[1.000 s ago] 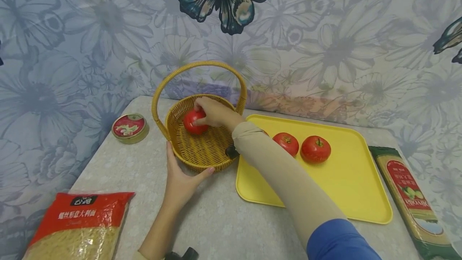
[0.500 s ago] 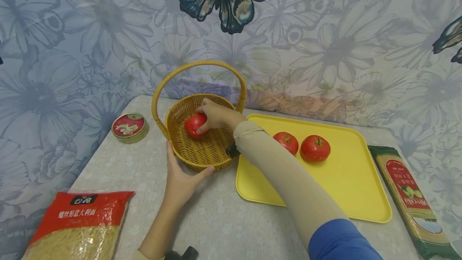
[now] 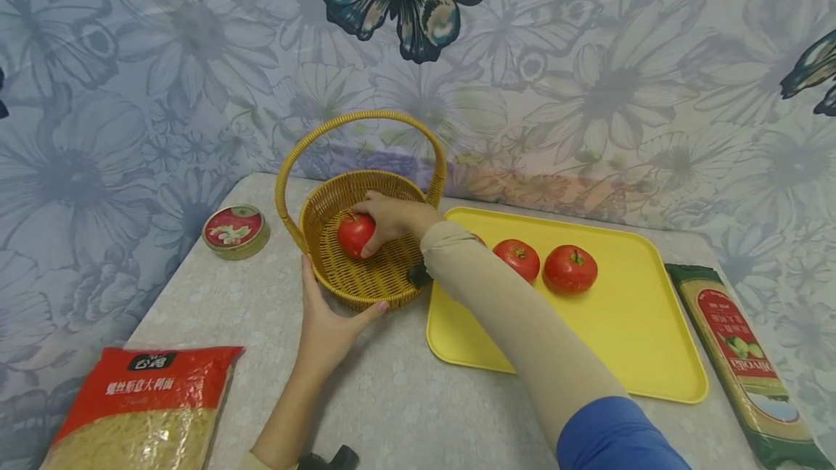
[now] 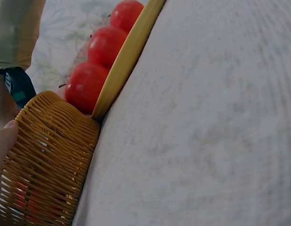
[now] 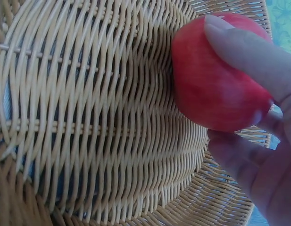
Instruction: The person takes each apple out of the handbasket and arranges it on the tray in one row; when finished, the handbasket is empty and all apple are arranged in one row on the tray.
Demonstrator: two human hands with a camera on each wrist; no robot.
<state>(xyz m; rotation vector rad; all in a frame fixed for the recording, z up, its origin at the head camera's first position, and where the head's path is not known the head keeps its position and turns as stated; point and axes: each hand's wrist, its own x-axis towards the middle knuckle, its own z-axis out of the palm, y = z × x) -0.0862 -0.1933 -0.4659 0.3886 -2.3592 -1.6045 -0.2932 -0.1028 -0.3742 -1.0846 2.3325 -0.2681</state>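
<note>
A red apple [image 3: 355,235] is inside the yellow-brown wicker basket [image 3: 366,296], low over its woven floor. My right hand [image 3: 392,222] holds it; in the right wrist view the thumb lies across the apple [image 5: 216,80] and the fingers curl behind it. Against the basket's near left side, my left hand [image 3: 329,328] grips the outer wall, with the thumb along the front near the rim. The left wrist view shows only that thumb [image 4: 4,139] beside the weave. Red apples [image 3: 571,269] lie on the yellow tray [image 3: 627,332], one mostly hidden by my right sleeve.
The basket's tall arched handle [image 3: 366,114] rises above the opening. A round tin [image 3: 235,231] stands to the left. A red-topped pasta bag [image 3: 144,405] lies front left, and a long pasta packet [image 3: 747,361] lies right of the tray. A patterned wall backs the table.
My right hand has shifted the apple slightly toward me inside the basket and turned it, so its stem end now shows on top. The left hand and basket have stayed put.
</note>
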